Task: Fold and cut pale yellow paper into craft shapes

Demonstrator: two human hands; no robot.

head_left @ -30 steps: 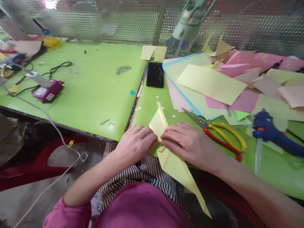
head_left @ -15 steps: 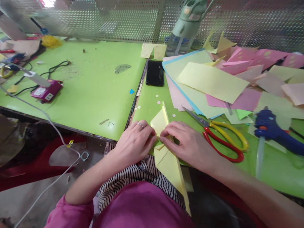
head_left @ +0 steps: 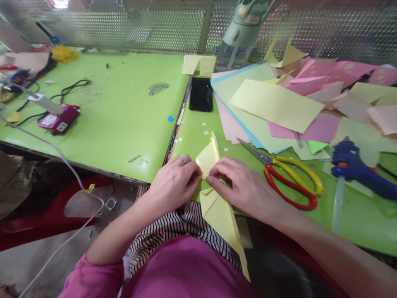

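Observation:
A folded piece of pale yellow paper point(head_left: 219, 216) lies across the table's front edge, its lower end hanging over my lap. My left hand point(head_left: 177, 179), with a ring on one finger, pinches the paper's left edge between thumb and fingertips. From the other side my right hand point(head_left: 237, 182) grips the same paper, its fingertips almost meeting those of the left. The fingers cover the fold between them. Scissors point(head_left: 267, 160) with one red and one yellow handle lie beside my right hand, blades partly apart.
A blue glue gun point(head_left: 356, 167) sits at the right. Behind are loose coloured paper sheets point(head_left: 276, 103), a black phone point(head_left: 201, 95) and a water bottle point(head_left: 238, 39). A purple power adapter point(head_left: 58, 118) with cables is on the left. Perforated metal point(head_left: 149, 29) borders the back.
Both hands keep their hold on the yellow paper. The left fingertips have shifted slightly up and left, opening a small gap from the right ones.

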